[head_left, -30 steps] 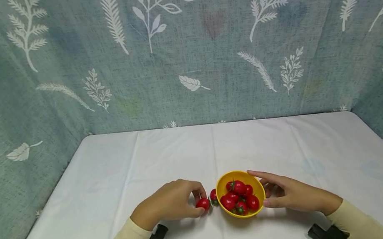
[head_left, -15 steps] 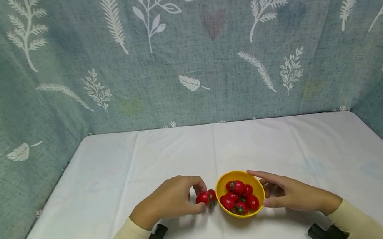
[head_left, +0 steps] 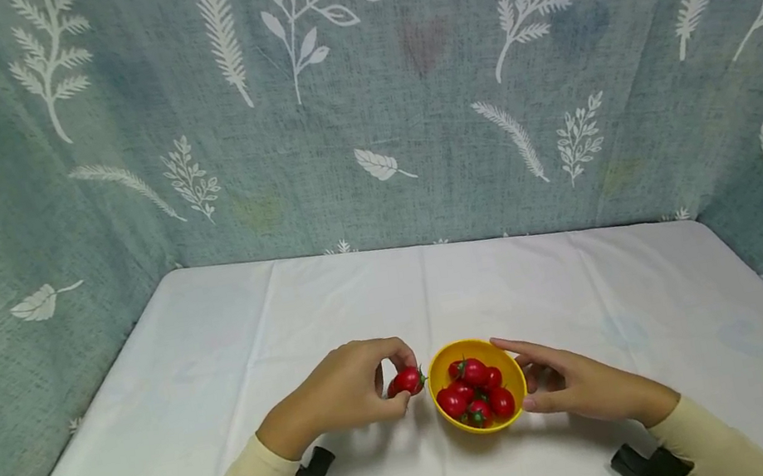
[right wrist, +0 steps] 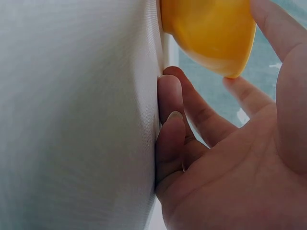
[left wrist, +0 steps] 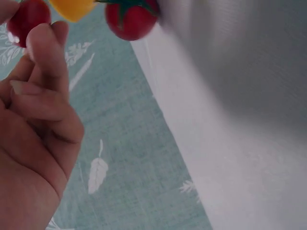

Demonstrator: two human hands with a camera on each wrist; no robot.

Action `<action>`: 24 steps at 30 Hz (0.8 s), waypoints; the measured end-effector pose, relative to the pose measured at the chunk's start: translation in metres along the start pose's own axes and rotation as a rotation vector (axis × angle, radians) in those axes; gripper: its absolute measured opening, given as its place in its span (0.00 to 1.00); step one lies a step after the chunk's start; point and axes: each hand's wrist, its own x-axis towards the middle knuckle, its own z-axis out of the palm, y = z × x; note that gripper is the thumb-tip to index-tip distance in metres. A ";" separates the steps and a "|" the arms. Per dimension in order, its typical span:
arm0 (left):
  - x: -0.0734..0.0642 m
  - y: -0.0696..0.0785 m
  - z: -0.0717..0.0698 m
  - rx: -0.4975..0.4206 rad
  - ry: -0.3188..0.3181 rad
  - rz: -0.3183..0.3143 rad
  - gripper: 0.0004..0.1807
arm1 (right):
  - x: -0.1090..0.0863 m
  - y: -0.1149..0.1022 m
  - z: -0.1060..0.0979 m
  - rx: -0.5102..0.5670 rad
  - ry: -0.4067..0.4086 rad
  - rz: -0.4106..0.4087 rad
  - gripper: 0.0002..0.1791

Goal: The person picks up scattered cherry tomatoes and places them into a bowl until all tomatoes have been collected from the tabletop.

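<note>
My left hand (head_left: 349, 385) pinches a red cherry tomato (left wrist: 29, 21) between thumb and fingertips, just left of a yellow bowl (head_left: 444, 417). A second cherry tomato (left wrist: 132, 21), with a green calyx, shows close to the white table in the left wrist view; the held one overlaps it from the head. Inside the bowl lie several more red tomatoes (head_left: 475, 374). My right hand (head_left: 576, 386) is at the bowl's right side, its thumb and straight index fingertip touching the rim, while the other fingers curl loosely near the tabletop.
A white cloth (head_left: 331, 297) covers the table, which is bordered by a grey-green curtain (head_left: 345, 109) with leaf prints at the back and sides. Black straps (head_left: 650, 467) are on both wrists, below the pale sleeves.
My left hand has closed on a tomato and moved slightly up and right with it, nearer the bowl. My right hand and the bowl stay practically where they were.
</note>
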 end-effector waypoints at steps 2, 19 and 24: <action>0.000 0.003 -0.001 -0.028 0.020 0.009 0.13 | 0.000 0.000 0.000 -0.002 0.002 0.003 0.41; 0.016 0.023 0.004 -0.024 0.020 0.069 0.15 | -0.001 0.000 0.000 0.013 -0.004 0.016 0.40; 0.021 0.026 0.008 0.003 0.003 0.077 0.16 | 0.000 0.000 -0.001 0.002 -0.006 0.023 0.41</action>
